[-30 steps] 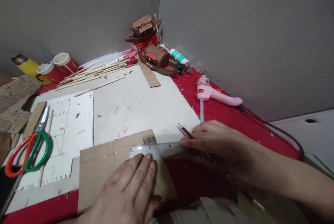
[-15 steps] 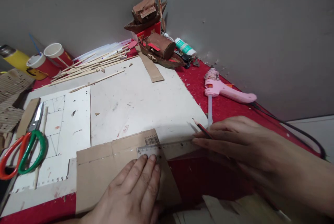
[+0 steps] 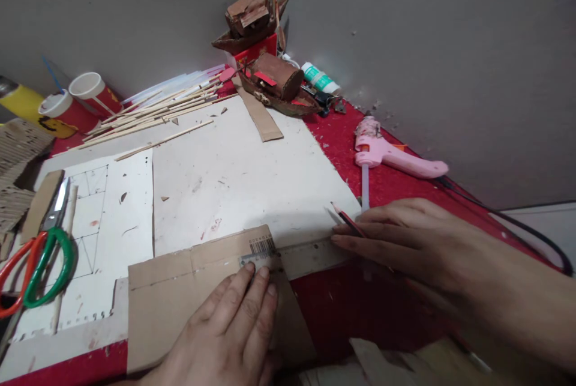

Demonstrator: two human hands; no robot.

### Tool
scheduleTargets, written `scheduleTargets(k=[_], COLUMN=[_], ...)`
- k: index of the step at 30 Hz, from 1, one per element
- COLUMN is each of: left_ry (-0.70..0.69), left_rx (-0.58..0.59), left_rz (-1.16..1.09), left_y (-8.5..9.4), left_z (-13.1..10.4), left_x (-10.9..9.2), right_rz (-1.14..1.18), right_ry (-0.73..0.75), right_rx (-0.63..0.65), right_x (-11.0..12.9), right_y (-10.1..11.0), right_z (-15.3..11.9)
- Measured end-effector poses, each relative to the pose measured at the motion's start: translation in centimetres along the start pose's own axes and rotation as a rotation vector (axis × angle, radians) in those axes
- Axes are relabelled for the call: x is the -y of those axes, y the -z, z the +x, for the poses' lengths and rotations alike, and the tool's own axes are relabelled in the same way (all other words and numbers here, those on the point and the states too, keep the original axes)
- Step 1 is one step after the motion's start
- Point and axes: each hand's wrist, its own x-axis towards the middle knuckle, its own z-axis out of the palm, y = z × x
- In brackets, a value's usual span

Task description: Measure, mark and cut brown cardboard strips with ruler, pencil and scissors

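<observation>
Fingers stretched out, my left hand (image 3: 234,320) lies flat on the piece of brown cardboard (image 3: 166,308), its fingertips pressing on the near edge of a clear ruler (image 3: 306,256). The ruler crosses the cardboard's right edge beside a printed barcode and runs toward my right hand. A dashed pencil line is drawn across the cardboard's upper left. Between the fingers of my right hand (image 3: 400,236) is a dark pencil with red on it (image 3: 348,221), its sharpened tip pointing up and left. My right fingertips are at the ruler's far end; whether they touch it I cannot tell.
Scissors (image 3: 49,266) lie on a sheet with pencil drawings (image 3: 130,212) at left. A pink glue gun (image 3: 391,155) stands right, its cable trailing. Wooden sticks (image 3: 157,113), paper cups (image 3: 92,95) and brown model boats (image 3: 279,77) are at the back. Cardboard scraps (image 3: 382,362) lie at the front.
The ruler's left end has shifted slightly right and toward me under my left fingertips. The view has turned a little; my right hand with the pencil stays nearly in place.
</observation>
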Motion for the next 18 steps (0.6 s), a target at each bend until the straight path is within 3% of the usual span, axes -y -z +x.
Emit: scheduleTargets(k=[8,18], left_ry=[0.007,0.016], left_rx=[-0.023,-0.027], left_rz=[-0.049,-0.012], left_y=[-0.10,-0.15], left_z=[-0.09,-0.20], left_x=[0.19,-0.14], right_rz=[-0.041,-0.009], right_ry=[0.037,0.056], right_rx=[-0.066,0.005], right_x=[-0.05,-0.26], right_y=[-0.76,-0.44], right_z=[0.56,0.06])
